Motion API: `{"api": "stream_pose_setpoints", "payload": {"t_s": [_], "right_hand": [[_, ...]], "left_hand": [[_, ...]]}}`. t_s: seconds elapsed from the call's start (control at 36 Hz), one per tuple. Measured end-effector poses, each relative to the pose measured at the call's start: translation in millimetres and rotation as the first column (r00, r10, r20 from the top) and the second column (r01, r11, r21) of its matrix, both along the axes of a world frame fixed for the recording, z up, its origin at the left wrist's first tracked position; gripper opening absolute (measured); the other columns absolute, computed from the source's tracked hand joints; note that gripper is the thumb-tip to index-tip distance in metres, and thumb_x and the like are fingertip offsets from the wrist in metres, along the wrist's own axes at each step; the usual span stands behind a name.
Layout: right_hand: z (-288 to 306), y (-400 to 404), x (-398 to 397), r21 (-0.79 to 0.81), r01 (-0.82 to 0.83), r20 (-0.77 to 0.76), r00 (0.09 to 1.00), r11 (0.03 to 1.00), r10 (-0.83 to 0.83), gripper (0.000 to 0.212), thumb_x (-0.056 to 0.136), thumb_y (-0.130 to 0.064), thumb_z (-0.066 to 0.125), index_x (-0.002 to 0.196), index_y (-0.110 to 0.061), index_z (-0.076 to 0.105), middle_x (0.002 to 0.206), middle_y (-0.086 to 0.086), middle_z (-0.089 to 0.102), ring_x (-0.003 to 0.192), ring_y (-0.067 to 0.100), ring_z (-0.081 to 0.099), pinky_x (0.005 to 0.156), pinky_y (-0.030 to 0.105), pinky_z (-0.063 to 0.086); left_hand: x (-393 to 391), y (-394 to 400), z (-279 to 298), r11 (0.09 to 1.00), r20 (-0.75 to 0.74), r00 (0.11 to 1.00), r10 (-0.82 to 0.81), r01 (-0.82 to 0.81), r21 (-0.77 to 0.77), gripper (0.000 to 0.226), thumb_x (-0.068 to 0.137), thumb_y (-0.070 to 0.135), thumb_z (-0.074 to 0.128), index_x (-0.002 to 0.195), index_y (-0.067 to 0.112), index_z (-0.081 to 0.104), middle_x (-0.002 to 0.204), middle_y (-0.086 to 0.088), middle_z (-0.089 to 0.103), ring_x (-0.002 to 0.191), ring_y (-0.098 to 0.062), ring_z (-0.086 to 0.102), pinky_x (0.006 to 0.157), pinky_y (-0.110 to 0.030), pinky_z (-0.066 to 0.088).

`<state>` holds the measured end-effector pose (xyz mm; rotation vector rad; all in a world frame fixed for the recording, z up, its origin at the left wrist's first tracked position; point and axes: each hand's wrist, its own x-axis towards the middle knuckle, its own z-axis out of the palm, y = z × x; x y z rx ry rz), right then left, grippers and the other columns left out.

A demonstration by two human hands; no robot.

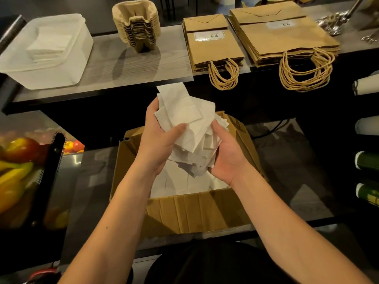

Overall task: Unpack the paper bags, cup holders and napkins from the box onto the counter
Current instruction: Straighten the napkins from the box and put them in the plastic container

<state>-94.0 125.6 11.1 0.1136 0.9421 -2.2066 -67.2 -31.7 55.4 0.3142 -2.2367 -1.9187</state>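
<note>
- The cardboard box (196,210) stands nearest, on a low dark shelf just in front of the person, with its flaps open so both hands can reach in. Loose white napkins (178,185) lie on its bottom.
- The left hand (158,138) and the right hand (227,154) are over the box and grasp one untidy bundle of napkins (190,128) from two sides, thumbs on top. I think both hands are needed because the loose sheets would slide apart in one hand.
- Beyond, on the higher tabletop (106,62), the things lie in one row along its near edge. At the left end a clear plastic tub (67,64) holds a flat pile of napkins (49,45); probably the bundle goes there.
- In the middle stands the nested stack of cup holders (136,24).
- Toward the right end lie two flat piles of paper bags, a smaller pile (213,48) and a larger pile (285,37), with handles hanging over the near edge.
</note>
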Motion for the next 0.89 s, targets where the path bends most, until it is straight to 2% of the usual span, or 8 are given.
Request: {"api": "stream_pose_setpoints", "payload": {"t_s": [0.08, 0.22, 0.31, 0.42, 0.5, 0.64, 0.81, 0.89], "right_hand": [[0.6, -0.3, -0.7, -0.02, -0.027, 0.026, 0.999, 0.999, 0.028, 0.065, 0.102, -0.064, 0.043, 0.154, -0.024, 0.045, 0.151, 0.014, 0.053, 0.138, 0.039, 0.051, 0.117, 0.063, 0.034], [3.3, 2.3, -2.2, -0.015, -0.003, 0.037, 0.999, 1.0, 0.003, 0.069, 0.099, -0.065, 0.042, 0.153, -0.02, 0.046, 0.146, 0.013, 0.059, 0.134, 0.035, 0.056, 0.113, 0.054, 0.043], [4.2, 2.7, -2.3, 0.001, 0.053, 0.083, 0.995, 0.999, -0.053, 0.066, 0.101, -0.062, 0.044, 0.151, -0.019, 0.048, 0.145, 0.016, 0.059, 0.132, 0.037, 0.057, 0.112, 0.055, 0.045], [2.0, 3.2, -6.0, 0.056, 0.085, 0.07, 0.994, 0.995, -0.089, 0.053, 0.102, -0.049, 0.053, 0.146, -0.019, 0.054, 0.137, 0.014, 0.065, 0.125, 0.038, 0.063, 0.109, 0.059, 0.046], [1.6, 0.9, -7.2, 0.093, 0.099, 0.079, 0.991, 0.991, -0.107, 0.052, 0.1, -0.047, 0.057, 0.143, -0.018, 0.056, 0.134, 0.014, 0.067, 0.122, 0.038, 0.065, 0.107, 0.06, 0.048], [3.4, 0.2, -7.8, 0.098, 0.139, 0.098, 0.984, 0.985, -0.148, 0.048, 0.105, -0.046, 0.05, 0.143, -0.018, 0.056, 0.133, 0.014, 0.068, 0.122, 0.037, 0.065, 0.108, 0.059, 0.047], [9.0, 4.7, -9.2, 0.223, 0.161, 0.135, 0.972, 0.961, -0.194, 0.042, 0.101, -0.042, 0.059, 0.134, -0.017, 0.062, 0.115, 0.012, 0.076, 0.107, 0.033, 0.073, 0.094, 0.049, 0.059], [5.8, -0.3, -8.4, 0.254, 0.126, 0.153, 0.974, 0.959, -0.169, 0.048, 0.095, -0.048, 0.066, 0.132, -0.017, 0.064, 0.112, 0.012, 0.077, 0.101, 0.033, 0.074, 0.085, 0.047, 0.062]], "left_hand": [[-0.4, 1.2, -1.3, 0.998, -0.002, 1.0, -0.014, 0.014, -0.059, 0.087, 0.087, 0.017, 0.079, 0.153, 0.033, 0.024, 0.137, 0.014, 0.048, 0.124, -0.008, 0.055, 0.091, -0.023, 0.057], [0.9, 1.3, -1.7, 0.988, 0.015, 0.996, -0.09, 0.091, -0.126, 0.091, 0.083, 0.016, 0.083, 0.152, 0.033, 0.025, 0.141, 0.013, 0.046, 0.129, -0.008, 0.051, 0.1, -0.034, 0.054], [2.6, -2.9, 1.1, 0.976, 0.023, 0.985, -0.17, 0.171, -0.138, 0.089, 0.083, 0.013, 0.082, 0.152, 0.028, 0.028, 0.137, 0.013, 0.049, 0.125, -0.004, 0.055, 0.096, -0.031, 0.056], [5.0, -11.3, 2.8, 0.965, 0.065, 0.975, -0.214, 0.221, -0.141, 0.085, 0.082, 0.016, 0.082, 0.148, 0.034, 0.032, 0.132, 0.019, 0.051, 0.117, 0.003, 0.058, 0.088, -0.024, 0.058], [8.0, -15.1, 4.7, 0.971, 0.076, 0.973, -0.216, 0.223, -0.089, 0.083, 0.083, 0.011, 0.08, 0.149, 0.029, 0.035, 0.133, 0.012, 0.055, 0.116, -0.002, 0.061, 0.086, -0.026, 0.059], [15.2, -28.7, 6.5, 0.982, 0.088, 0.978, -0.188, 0.19, -0.012, 0.077, 0.083, 0.008, 0.077, 0.148, 0.024, 0.04, 0.13, 0.004, 0.062, 0.115, -0.009, 0.065, 0.088, -0.033, 0.06], [28.7, -40.7, 23.8, 0.961, -0.027, 0.999, -0.025, 0.032, 0.276, 0.063, 0.083, -0.001, 0.069, 0.135, 0.03, 0.049, 0.124, 0.002, 0.068, 0.115, -0.02, 0.068, 0.085, -0.035, 0.06], [22.6, -30.2, 28.6, 0.977, -0.004, 0.997, -0.078, 0.077, 0.199, 0.069, 0.08, 0.005, 0.075, 0.137, 0.03, 0.046, 0.124, 0.002, 0.066, 0.112, -0.014, 0.068, 0.081, -0.029, 0.06]]}}
